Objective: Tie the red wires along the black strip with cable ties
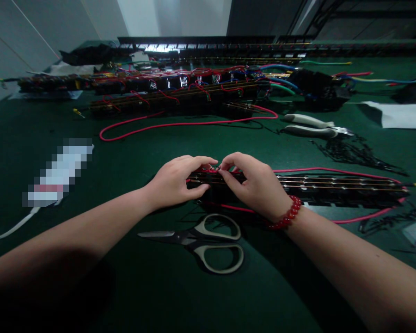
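A long black bar assembly (333, 185) with thin gold-coloured rods lies across the table. My left hand (173, 182) is around its left part, thumb on the near side and fingers on the far side. Beside it, my right hand (254, 182), with a red bead bracelet (291, 215) at the wrist, pinches a small thin black strip at the assembly's top edge; its exact kind is too small to tell. A red wire (364, 216) runs along both long sides of the assembly. Just in front of my hands lie scissors (189, 238) with pale-rimmed handles, blades pointing left.
Behind my hands lie a loose red cable (180, 124) and pale-handled cutters (310, 126). Thin black scraps (357, 155) are scattered at right. More wired bar assemblies (180, 92) stretch across the back. A blurred-out white object (60, 171) with a cord lies left.
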A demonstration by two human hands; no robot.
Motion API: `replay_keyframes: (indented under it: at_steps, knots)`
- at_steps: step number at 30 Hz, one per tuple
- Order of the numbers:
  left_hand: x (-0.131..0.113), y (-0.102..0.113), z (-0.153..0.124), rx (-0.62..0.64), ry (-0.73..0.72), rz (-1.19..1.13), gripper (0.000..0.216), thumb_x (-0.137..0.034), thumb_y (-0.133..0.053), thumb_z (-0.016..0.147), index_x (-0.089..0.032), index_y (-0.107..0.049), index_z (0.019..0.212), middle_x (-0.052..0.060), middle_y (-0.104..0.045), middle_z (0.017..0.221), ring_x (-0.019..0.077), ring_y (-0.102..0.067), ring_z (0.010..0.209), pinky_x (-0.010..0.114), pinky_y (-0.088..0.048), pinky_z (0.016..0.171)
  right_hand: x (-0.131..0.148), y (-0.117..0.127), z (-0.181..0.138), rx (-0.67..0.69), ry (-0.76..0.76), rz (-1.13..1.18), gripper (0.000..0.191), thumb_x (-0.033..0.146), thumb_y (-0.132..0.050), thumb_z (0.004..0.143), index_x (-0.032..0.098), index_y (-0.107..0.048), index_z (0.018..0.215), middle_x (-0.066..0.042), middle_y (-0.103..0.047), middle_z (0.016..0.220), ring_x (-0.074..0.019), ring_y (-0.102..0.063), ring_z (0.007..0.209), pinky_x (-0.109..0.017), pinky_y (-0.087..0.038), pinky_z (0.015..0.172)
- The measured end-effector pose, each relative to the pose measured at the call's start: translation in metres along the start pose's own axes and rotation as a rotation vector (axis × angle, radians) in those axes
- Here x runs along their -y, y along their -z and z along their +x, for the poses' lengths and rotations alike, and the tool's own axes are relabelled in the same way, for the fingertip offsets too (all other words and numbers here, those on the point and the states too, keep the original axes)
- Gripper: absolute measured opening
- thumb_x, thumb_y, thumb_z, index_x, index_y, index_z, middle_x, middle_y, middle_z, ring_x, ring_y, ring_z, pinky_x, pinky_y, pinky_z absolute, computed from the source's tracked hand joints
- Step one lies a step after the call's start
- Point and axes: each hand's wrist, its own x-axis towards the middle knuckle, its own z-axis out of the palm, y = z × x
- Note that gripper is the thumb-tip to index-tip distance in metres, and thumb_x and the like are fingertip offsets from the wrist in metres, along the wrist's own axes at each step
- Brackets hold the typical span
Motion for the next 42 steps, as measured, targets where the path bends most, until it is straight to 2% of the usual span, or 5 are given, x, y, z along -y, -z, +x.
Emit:
replay_keyframes:
  at_steps: [11,26,42]
  knots:
    - [-0.0016,0.0012,0.0016,0.006,0.000,0.009,0.045,-0.027,-0.062,0.081,-0.019,-0.057,0.126,0.007,-0.067,0.124,0.0216,-0.064,0.107,0.038,-0.050,0.095,0.0016,0.0015,-0.0001,0.014,-0.025,0.007,0.004,0.019,-0.054,0.089,0.021,-0.058,0.090,-0.004,-0.067,0.086,-0.0183,-0.061,0.078,-0.029,-0.045,0.069]
    - [0.0000,0.0008,0.0013,0.007,-0.060,0.060,0.040,-0.025,-0.059,0.084,-0.016,-0.060,0.122,0.008,-0.070,0.114,0.0215,-0.063,0.103,0.037,-0.048,0.093,0.0014,0.0011,-0.0007,0.023,-0.028,-0.020,0.006,0.019,-0.053,0.090,0.021,-0.058,0.091,-0.004,-0.067,0.087,-0.0184,-0.061,0.078,-0.029,-0.045,0.070]
    - [-0.0020,0.0011,0.0021,0.002,-0.018,0.032,0.043,-0.027,-0.061,0.081,-0.019,-0.057,0.124,0.007,-0.069,0.120,0.0222,-0.064,0.108,0.039,-0.049,0.096,0.0017,0.0018,0.0000,0.024,0.019,-0.007,0.014,0.020,-0.051,0.091,0.021,-0.064,0.095,-0.006,-0.072,0.093,-0.0205,-0.064,0.086,-0.033,-0.049,0.076]
